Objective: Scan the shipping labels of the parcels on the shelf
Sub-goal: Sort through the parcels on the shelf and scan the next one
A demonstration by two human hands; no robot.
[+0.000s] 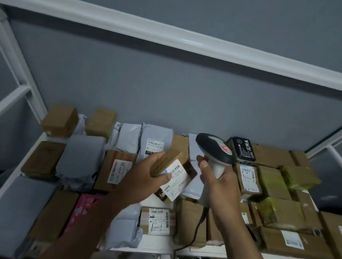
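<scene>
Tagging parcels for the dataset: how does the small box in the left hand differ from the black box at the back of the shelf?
The small box is brown cardboard; the black box is dark with white characters. The small box is lifted and tilted, gripped by the left hand; the black box rests on other parcels. The small box shows a white shipping label with a barcode; no such label shows on the black box. Both are small and rectangular.

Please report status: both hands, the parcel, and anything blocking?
Left hand holds small parcel, label up. Right hand grips scanner, aimed near label. Nothing between them.
</scene>
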